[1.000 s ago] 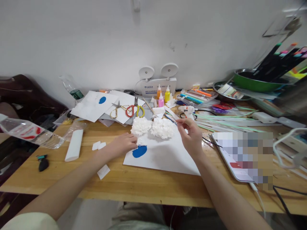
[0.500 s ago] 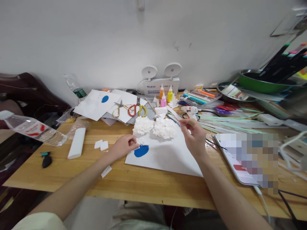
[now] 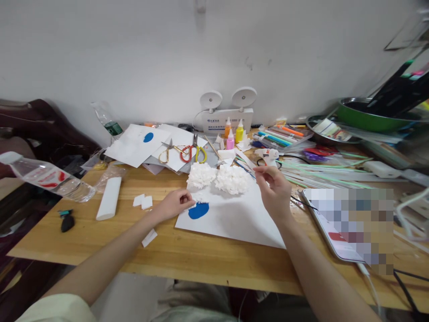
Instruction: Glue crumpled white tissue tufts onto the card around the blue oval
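Note:
My left hand [image 3: 174,204] rests on the wooden desk with its fingers curled, its fingertips pinching at the left edge of a white sheet [image 3: 234,219] beside a blue painted blob [image 3: 198,210]. Whatever the fingertips hold is too small to name. My right hand [image 3: 275,190] hovers over the sheet's right part, thumb and forefinger pinched on a thin dark stick whose tip points toward two white fluffy clumps [image 3: 219,178] at the sheet's far edge.
Scissors [image 3: 182,153] lie on loose papers [image 3: 137,145] behind the clumps. Small paint bottles [image 3: 233,133], markers [image 3: 278,136] and a glue gun [image 3: 268,154] stand further back. A tablet [image 3: 342,223] lies right, a white block [image 3: 109,204] and a water bottle [image 3: 50,176] left.
The view has shifted slightly, so everything sits a little further right. Both hands keep nearly the same poses on the sheet.

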The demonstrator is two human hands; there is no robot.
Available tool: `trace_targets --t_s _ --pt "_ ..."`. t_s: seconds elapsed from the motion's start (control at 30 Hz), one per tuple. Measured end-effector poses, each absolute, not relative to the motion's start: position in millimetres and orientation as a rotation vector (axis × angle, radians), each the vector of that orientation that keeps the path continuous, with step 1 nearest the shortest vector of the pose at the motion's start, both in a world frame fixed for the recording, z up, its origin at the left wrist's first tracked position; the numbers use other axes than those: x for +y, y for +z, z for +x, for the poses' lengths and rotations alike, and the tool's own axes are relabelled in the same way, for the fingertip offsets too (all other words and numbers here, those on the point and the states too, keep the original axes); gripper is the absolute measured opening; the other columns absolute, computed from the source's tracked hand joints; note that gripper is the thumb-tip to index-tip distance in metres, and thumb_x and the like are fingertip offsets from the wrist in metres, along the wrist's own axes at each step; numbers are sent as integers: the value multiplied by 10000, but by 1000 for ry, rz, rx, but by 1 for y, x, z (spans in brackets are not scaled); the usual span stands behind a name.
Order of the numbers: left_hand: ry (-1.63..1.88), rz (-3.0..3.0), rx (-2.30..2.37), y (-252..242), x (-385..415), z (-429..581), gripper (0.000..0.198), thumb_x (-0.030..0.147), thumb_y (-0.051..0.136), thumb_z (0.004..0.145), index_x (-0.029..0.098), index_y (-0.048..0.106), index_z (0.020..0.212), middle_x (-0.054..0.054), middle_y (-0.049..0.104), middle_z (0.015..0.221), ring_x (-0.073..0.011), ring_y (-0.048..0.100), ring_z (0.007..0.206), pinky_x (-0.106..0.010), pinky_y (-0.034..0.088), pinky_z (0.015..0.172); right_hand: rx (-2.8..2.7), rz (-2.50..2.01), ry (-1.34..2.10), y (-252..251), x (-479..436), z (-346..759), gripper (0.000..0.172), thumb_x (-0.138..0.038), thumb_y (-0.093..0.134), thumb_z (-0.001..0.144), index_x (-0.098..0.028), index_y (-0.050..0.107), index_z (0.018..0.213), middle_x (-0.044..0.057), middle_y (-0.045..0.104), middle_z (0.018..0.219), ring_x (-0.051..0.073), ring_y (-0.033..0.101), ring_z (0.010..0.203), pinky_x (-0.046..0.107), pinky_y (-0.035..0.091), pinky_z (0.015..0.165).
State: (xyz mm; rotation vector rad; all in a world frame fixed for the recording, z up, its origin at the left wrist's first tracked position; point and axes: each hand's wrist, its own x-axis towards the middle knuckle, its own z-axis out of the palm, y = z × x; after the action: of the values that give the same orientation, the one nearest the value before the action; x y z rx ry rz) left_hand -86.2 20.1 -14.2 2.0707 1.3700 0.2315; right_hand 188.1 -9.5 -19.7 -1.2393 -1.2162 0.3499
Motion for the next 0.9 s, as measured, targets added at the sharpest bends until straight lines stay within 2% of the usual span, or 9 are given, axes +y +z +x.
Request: trace_targets --t_s 0.2,0.37,0.63,0.9 --pt "255 2096 1482 -14 18 -80 219 383 540 696 168 556 658 26 466 572 -113 429 541 -220 304 501 -1210 -1228 353 -19 -9 188 84 -201 523 768 -193 595 810 13 555 759 126 509 645 271 433 615" --pt "244 1975 1449 -11 21 -80 266 423 516 697 164 574 680 18 495 594 -113 438 539 -219 311 497 -1207 -1239 348 -19 -9 189 99 -202 516 765 -192 598 820 5 551 736 117 491 612 266 428 597" --pt "235 1974 1459 -12 25 -78 231 387 600 627 158 580 647 33 451 568 -105 418 531 -216 295 493 -1197 -1264 328 -18 -9 188 109 -228 512 763 -188 601 812 15 564 732 125 503 610 273 438 594" --pt "223 1787 1342 -11 33 -86 306 447 575 670 146 606 717 16 535 612 -109 464 554 -219 319 507 -1102 -1265 320 -16 -8 195 112 -242 539 754 -188 617 816 13 576 734 120 508 597 267 425 579"
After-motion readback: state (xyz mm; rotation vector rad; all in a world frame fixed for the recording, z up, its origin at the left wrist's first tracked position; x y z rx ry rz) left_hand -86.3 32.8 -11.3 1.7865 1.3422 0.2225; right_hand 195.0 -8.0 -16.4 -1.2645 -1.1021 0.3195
